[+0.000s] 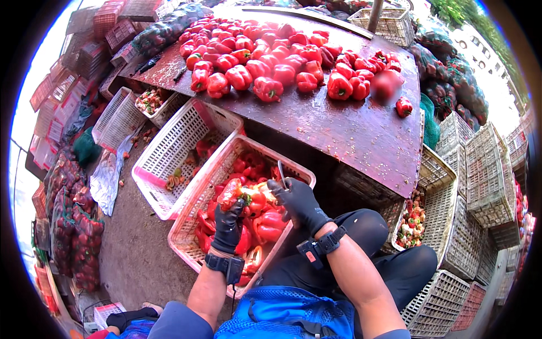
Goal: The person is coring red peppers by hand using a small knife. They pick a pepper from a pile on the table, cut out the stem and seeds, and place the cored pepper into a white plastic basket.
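Observation:
My left hand (228,222), in a black glove, holds a piece of red bell pepper (230,194) with a green stem beside its fingers. Close on its right, my right hand (296,203), also in a black glove, is closed around a small tool with a curved metal end (281,170); its exact kind is hard to tell. Both hands are over a pink-rimmed plastic crate (182,237) of red peppers, some cut open (254,259). Beyond it, many whole red bell peppers (267,88) lie on a dark red table (322,131).
A white crate (148,163) with a few peppers and scraps touches the pepper crate's left side. A crate of pepper cores (411,224) stands by my right knee. Stacked crates (487,173) and net bags of peppers (87,250) flank the work area. Another person's leg (131,318) shows lower left.

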A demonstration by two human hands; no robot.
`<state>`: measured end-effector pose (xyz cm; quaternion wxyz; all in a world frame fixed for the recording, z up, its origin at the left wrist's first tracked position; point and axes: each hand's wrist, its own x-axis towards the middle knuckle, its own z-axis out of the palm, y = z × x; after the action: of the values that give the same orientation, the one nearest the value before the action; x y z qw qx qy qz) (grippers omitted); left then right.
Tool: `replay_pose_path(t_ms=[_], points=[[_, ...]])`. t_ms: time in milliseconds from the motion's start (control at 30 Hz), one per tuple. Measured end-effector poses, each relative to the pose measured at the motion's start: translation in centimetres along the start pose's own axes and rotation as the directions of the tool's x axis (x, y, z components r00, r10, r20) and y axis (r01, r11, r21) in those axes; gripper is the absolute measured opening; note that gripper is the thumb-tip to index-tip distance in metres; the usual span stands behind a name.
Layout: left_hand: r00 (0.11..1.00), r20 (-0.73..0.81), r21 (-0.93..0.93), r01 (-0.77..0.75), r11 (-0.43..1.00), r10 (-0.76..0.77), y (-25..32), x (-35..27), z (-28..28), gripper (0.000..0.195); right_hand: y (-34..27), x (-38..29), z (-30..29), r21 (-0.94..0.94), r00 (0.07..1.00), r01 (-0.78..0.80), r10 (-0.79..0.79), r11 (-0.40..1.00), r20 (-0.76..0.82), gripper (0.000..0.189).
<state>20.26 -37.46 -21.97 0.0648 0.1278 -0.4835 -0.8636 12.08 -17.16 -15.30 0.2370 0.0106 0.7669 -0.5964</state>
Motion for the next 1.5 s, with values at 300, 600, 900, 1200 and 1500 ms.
replay_pose_path(t_ms=[300,600,900,1200,1500], points=[[0.975,0.075,0.068,-0.214,0.975,0.208,-3.1,-0.7,1.5,0.029,0.6,-0.8,1.0,0.225,0.977,-0.078,0.030,0.971,0.212,0.052],[0.896,0.187,0.416,-0.443,0.794,0.402,-3.6,0.2,3.0,0.036,2.4,0.0,1.1,0.257,0.990,0.083,-0.109,0.963,0.088,0.037],[0.994,-0.069,-0.176,0.068,0.982,-0.082,-2.2,0.5,5.4,0.030,2.7,-0.2,1.2,0.263,0.992,0.093,-0.111,0.960,0.054,0.032],[0.950,0.093,-0.327,0.313,0.892,-0.299,-3.3,1.7,2.8,0.038,2.1,-1.1,1.4,0.118,0.969,0.240,-0.245,0.964,0.031,0.032],[0.987,-0.076,-0.005,0.141,0.990,-0.141,-2.0,1.6,2.3,0.021,2.5,-0.2,0.5,-0.511,0.866,0.439,-0.500,0.739,0.020,0.047]])
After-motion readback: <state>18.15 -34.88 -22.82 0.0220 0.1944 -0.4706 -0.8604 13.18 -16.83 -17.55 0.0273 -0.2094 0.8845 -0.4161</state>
